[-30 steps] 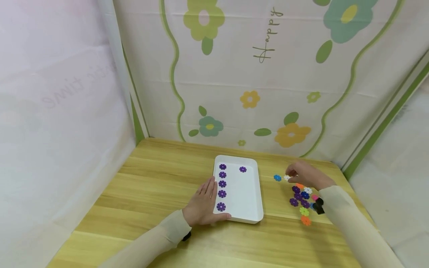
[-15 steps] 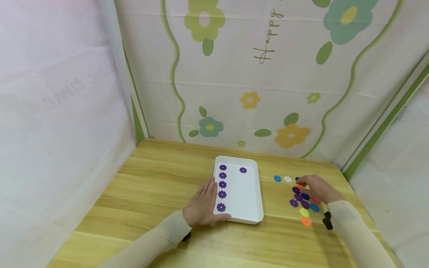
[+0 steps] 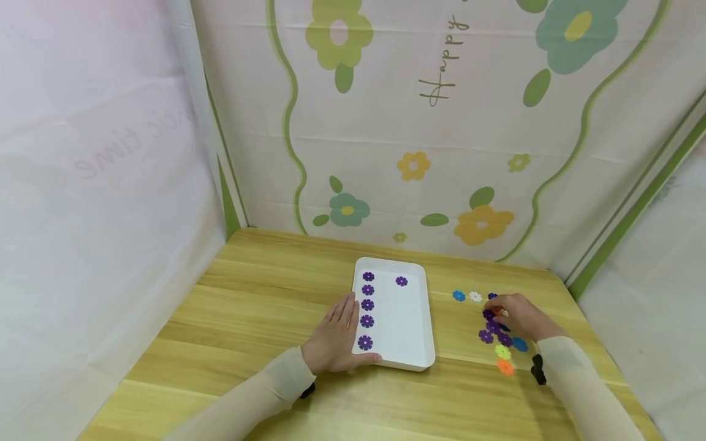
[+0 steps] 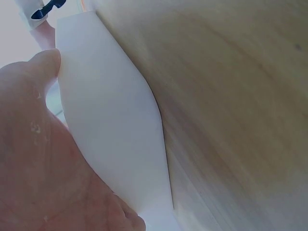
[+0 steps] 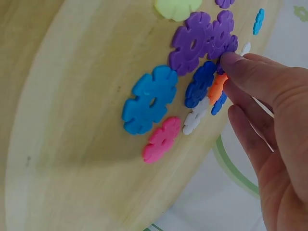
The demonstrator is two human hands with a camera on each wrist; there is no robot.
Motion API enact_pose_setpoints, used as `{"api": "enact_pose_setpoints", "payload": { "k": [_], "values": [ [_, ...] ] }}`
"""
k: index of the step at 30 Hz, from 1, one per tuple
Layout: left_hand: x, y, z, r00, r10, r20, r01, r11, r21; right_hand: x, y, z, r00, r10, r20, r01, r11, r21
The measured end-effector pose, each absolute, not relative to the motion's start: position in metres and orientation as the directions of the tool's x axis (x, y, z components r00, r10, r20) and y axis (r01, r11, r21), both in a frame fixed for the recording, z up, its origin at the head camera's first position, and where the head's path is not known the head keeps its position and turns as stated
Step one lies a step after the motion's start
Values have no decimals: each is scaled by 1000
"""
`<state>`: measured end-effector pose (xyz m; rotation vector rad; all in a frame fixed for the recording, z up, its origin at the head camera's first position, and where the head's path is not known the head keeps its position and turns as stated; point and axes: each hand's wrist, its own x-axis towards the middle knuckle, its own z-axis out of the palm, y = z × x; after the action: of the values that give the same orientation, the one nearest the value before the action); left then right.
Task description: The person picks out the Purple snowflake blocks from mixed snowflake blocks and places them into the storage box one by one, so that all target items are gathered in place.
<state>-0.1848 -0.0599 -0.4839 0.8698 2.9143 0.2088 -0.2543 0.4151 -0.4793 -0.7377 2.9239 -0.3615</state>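
Observation:
My left hand (image 3: pixel 333 335) lies flat with straight fingers along the left rim of a white tray (image 3: pixel 405 318), its thumb on the front rim. In the left wrist view the tray's outer wall (image 4: pixel 110 110) shows beside the palm. Inside the tray, several purple flower-shaped plastic discs (image 3: pixel 367 304) form a column at the left, and one purple disc (image 3: pixel 401 281) sits at the back right. My right hand (image 3: pixel 521 315) is over a loose group of discs to the right, thumb and fingertips pinching a purple flower-shaped disc (image 5: pixel 230 44) among them.
Around the right hand lie a light blue disc (image 5: pixel 150 100), a pink disc (image 5: pixel 162 139), a dark blue disc (image 5: pixel 200 84) and a yellow-green disc (image 3: pixel 502 351). An orange disc (image 3: pixel 505 367) lies nearest the front. Printed cloth (image 3: pixel 353 141) rises behind the wooden table (image 3: pixel 265 294).
My right hand has moved from the white disc at the back, rightward and nearer, to the purple discs. The left hand and tray have stayed in place.

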Motion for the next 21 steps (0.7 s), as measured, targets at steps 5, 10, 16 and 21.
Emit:
{"api": "enact_pose_setpoints", "payload": {
  "k": [5, 10, 16, 21],
  "values": [
    [-186, -60, -485, -834, 550, -46, 538, 829, 153, -260, 415, -477, -868, -494, -48, -468, 847, -251],
    [-186, -60, -486, -835, 548, -51, 535, 830, 159, -268, 413, -471, -845, -524, -106, -477, 829, -293],
    [-185, -60, -483, -837, 545, -50, 532, 831, 161, -275, 409, -464, -861, -470, -195, -369, 840, -397],
    [-184, -60, -483, -836, 545, -62, 530, 832, 166, -278, 408, -462, -877, -410, -252, -257, 842, -475]
  ]
}}
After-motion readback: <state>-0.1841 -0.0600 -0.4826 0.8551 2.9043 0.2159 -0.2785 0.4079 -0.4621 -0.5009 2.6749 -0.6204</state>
